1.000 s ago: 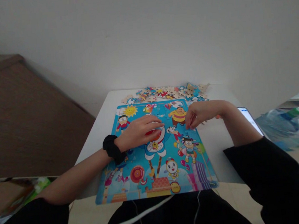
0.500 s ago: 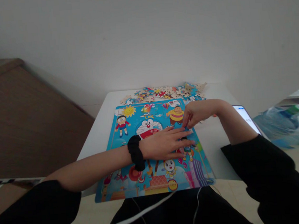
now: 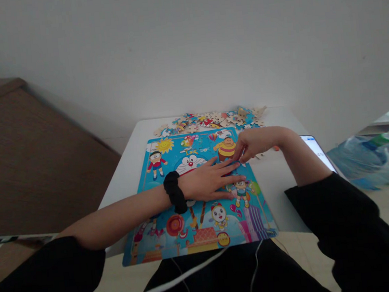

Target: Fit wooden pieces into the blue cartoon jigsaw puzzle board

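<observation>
Puzzle board (image 3: 206, 236): laid beneath both hands
Left hand (image 3: 206, 181): spread wide over the board's middle
Right hand (image 3: 249, 144): bent down by its right edge; whether closed cannot be told

The cartoon-patterned puzzle board (image 3: 174, 151) is mostly blue.

And across comes the left hand (image 3: 206, 181), over the puzzle board (image 3: 173, 157) toward the table's (image 3: 271, 180) right edge, its loosely bent fingers now fanned out, tips right by the right hand's (image 3: 252, 142)! The black wristband (image 3: 174, 192) rides in from the board's left edge. Out pop the big-eyed cat's face (image 3: 191, 160) and, after half a second covered, the glasses-wearing figure (image 3: 241, 192).
</observation>
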A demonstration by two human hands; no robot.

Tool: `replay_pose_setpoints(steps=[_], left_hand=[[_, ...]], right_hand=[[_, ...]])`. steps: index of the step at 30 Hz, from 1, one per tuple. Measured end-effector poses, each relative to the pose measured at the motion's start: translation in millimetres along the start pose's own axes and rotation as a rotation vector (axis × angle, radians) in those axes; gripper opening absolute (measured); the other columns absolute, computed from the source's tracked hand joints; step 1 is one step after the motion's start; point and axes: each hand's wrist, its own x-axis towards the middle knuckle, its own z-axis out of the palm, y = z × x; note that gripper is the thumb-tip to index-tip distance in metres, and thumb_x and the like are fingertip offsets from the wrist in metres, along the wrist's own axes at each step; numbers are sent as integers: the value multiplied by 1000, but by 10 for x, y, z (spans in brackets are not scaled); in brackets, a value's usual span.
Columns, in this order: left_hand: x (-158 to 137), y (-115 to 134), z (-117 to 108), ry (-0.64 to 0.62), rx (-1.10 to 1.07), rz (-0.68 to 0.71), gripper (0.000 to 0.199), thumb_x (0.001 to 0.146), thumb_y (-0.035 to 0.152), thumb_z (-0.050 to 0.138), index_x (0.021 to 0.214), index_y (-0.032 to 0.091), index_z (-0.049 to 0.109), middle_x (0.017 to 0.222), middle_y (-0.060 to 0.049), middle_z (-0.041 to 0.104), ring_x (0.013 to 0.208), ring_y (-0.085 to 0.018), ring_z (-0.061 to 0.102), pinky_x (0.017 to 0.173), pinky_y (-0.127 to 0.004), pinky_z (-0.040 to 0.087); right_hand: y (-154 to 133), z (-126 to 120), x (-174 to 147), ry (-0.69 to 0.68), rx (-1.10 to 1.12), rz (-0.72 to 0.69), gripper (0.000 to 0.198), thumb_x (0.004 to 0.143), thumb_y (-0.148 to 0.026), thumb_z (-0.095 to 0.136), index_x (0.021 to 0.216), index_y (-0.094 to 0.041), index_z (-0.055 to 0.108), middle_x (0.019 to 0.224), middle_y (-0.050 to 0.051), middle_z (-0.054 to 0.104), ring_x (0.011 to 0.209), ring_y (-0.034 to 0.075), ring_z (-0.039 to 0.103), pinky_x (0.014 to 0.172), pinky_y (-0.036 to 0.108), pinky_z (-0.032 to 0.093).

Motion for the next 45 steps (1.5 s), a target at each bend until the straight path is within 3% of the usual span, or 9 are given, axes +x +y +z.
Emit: replay_pose_setpoints(steps=[4, 9, 15, 26, 32, 45], left_hand=[[15, -49, 8, -36, 6, -36, 54, 90, 51, 38, 136, 23, 34, 145, -13, 27, 133, -31, 26, 103, -48, 27], [11, -61, 21, -67, 5, -67, 59, 91, 52, 33, 140, 20, 26, 147, -15, 18, 136, -29, 18, 105, -49, 24], [5, -75, 49, -42, -5, -90, 59, 90, 54, 34, 139, 22, 29, 143, -14, 29, 132, -28, 26, 107, -47, 23], [-12, -94, 117, -9, -28, -97, 62, 89, 54, 34, 139, 18, 25, 143, -17, 27, 134, -27, 23, 107, -48, 23], [-27, -118, 131, 8, -93, -111, 59, 89, 55, 36, 130, 13, 35, 144, -16, 27, 134, -26, 22, 110, -48, 18], [-30, -144, 64, -22, -140, -93, 57, 90, 52, 37, 137, 20, 30, 146, -11, 24, 136, -23, 19, 111, -42, 13]], right_hand=[[25, -18, 1, 62, -46, 72, 28, 69, -30, 62, 94, -23, 72, 67, 1, 69, 55, 12, 57, 52, 23, 41], [4, -57, -38, 79, -36, 130, 31, 70, -26, 59, 99, -20, 70, 77, 2, 69, 59, 11, 59, 56, 23, 44], [92, -69, -80, 99, 14, 226, 28, 71, -25, 56, 96, -19, 68, 82, 3, 70, 62, 12, 62, 58, 24, 47], [111, -72, -60, 89, 4, 261, 26, 72, -23, 56, 93, -17, 68, 81, 4, 70, 60, 12, 61, 57, 23, 47], [140, -62, -50, 90, 5, 237, 25, 72, -23, 56, 93, -18, 69, 76, 3, 69, 58, 11, 59, 55, 23, 46], [139, -57, -37, 100, 37, 257, 26, 71, -25, 57, 93, -17, 69, 76, 4, 68, 59, 12, 60, 54, 23, 46]])
